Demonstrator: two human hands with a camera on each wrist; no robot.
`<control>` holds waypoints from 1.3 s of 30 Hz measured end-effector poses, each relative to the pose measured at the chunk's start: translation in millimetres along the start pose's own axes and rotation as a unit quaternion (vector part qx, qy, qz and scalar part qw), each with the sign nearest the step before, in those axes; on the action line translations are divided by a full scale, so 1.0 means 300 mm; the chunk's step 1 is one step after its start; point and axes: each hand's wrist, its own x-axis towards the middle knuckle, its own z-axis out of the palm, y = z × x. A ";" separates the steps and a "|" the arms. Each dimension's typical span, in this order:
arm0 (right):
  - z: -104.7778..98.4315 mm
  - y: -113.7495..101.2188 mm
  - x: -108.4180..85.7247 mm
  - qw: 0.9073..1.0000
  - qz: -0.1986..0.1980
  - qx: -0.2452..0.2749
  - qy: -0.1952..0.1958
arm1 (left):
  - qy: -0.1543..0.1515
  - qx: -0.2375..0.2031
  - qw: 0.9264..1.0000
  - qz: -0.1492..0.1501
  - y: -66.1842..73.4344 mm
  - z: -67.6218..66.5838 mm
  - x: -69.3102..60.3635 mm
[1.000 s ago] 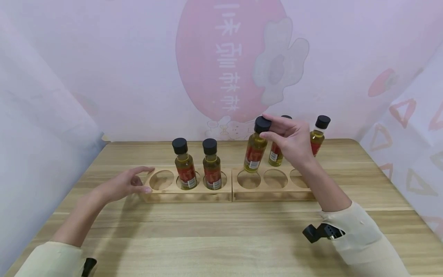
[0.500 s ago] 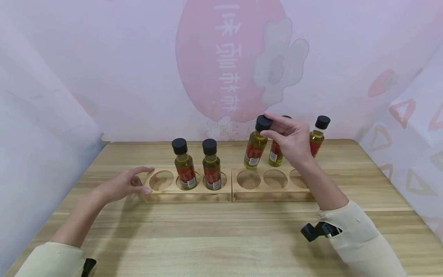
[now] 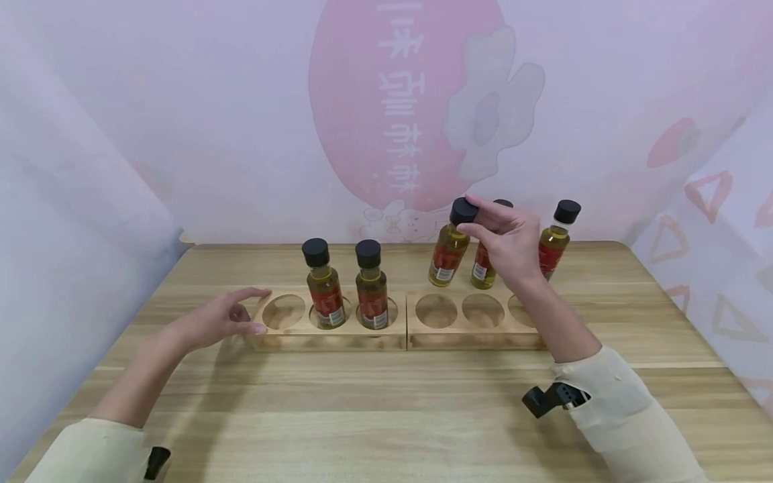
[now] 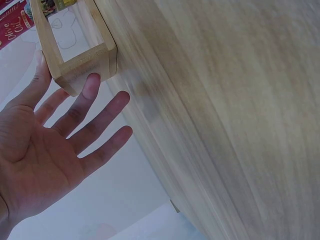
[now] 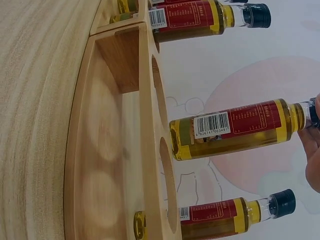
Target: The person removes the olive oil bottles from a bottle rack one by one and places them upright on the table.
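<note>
Black-capped bottle (image 3: 448, 256) hung tilted beneath the fingers of the right hand (image 3: 512, 243), pinched by its cap, base above the right rack (image 3: 477, 340). Left hand (image 3: 208, 323) gripped the left rack (image 3: 326, 343) by its end.

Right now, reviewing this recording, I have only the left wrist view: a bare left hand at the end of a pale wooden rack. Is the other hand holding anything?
Observer: Yes. The bare right hand grips a clear bottle of yellow oil with a red label, up near its round black cap.

Operator: Good. And over on my side, is any place free?

Observer: Yes. The leftmost round hole of the pale wooden rack, the one nearest the bare left hand, is empty.
</note>
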 end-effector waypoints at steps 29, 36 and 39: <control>0.013 0.114 -0.013 0.998 0.033 -0.050 0.016 | 0.000 -0.001 1.000 -0.010 0.001 0.006 0.000; 0.016 0.136 -0.010 0.998 0.033 -0.050 0.017 | 0.001 0.000 1.000 -0.010 0.003 0.007 0.001; 0.015 0.144 -0.010 0.998 0.038 -0.054 0.019 | 0.002 0.001 1.000 -0.011 0.002 0.009 0.002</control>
